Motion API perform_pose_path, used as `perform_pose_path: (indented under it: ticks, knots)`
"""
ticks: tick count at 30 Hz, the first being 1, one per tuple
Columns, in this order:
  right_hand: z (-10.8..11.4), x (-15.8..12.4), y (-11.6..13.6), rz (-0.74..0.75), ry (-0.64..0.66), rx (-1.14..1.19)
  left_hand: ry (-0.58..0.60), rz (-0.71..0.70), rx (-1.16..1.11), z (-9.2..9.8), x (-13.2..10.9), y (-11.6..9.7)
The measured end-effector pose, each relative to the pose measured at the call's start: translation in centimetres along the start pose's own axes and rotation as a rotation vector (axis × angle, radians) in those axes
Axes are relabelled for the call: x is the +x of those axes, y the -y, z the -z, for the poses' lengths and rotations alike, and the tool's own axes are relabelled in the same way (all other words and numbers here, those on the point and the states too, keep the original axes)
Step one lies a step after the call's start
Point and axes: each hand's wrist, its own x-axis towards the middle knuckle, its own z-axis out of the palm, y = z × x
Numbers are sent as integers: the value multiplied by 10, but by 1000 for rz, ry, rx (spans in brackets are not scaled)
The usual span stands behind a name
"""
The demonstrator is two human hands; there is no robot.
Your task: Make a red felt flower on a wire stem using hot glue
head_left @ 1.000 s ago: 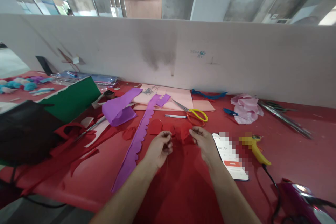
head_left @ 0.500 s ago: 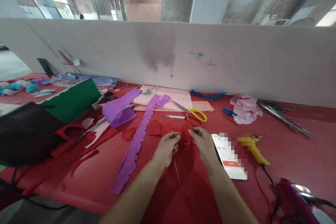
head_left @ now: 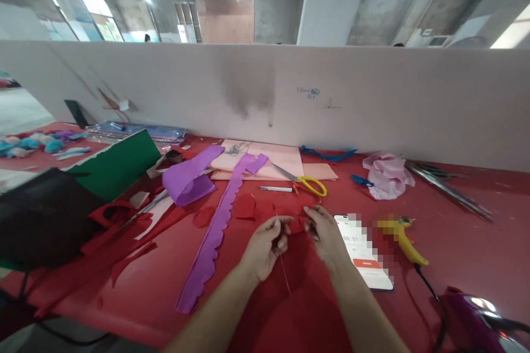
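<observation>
My left hand (head_left: 269, 240) is closed, with a thin wire (head_left: 285, 273) pinched in its fingers. The wire's lower end hangs down toward me over the red table. My right hand (head_left: 324, 231), also closed, grips the edge of a red petal-like piece (head_left: 296, 224), which lies between the two hands. Red on red, its outline is hard to make out. Just beyond my left hand lies a loose red petal cutout (head_left: 245, 207). A purple scalloped strip (head_left: 215, 231) stretches along the table to the left of that hand.
Yellow-handled scissors (head_left: 311, 185) and a pen (head_left: 275, 189) lie beyond my hands. To the right are a phone (head_left: 364, 262) and a yellow glue gun (head_left: 409, 247) with a cord. At left stand a dark bag (head_left: 45, 220) and a green board (head_left: 120, 168). A white partition (head_left: 186, 88) runs behind.
Both hands have come slightly nearer to me and the left has shifted right, with the wire. The view has tilted a little upward.
</observation>
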Motion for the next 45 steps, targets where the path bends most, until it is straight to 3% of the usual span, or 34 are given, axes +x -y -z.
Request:
perform_pose_path:
  ticks: [5,8,12,15,18,22,25,28,32,36,39,45]
  knots:
    - [2,8,-9,-65,-19,-18,108,-2,-83,0,-6,-13]
    - [1,12,-15,-63,-31,-39,123,-15,-168,5,-26,-32]
    - [1,14,-20,6,-37,-98,78,-110,-227,17,-69,-61]
    - [5,11,-18,133,-89,-165,-15,-205,-148,20,-94,-73]
    - [8,5,-11,281,-150,-233,-126,-148,-51,13,-102,-61]
    - [7,-7,-1,376,-171,-279,-157,-47,-9,-5,-98,-19]
    - [7,-20,1,336,-102,-273,-163,11,-61,-14,-97,7]
    - [10,-34,-3,223,20,-259,-177,52,-80,-17,-99,20]
    - [15,-51,-16,107,106,-276,-213,88,-103,-16,-102,29]
    - [15,-63,-28,108,121,-325,-253,47,-155,-11,-103,34]
    - [17,-68,-34,163,118,-403,-293,-6,-53,-4,-101,30]
    - [31,-78,-39,387,4,-660,-269,37,171,9,-87,17]
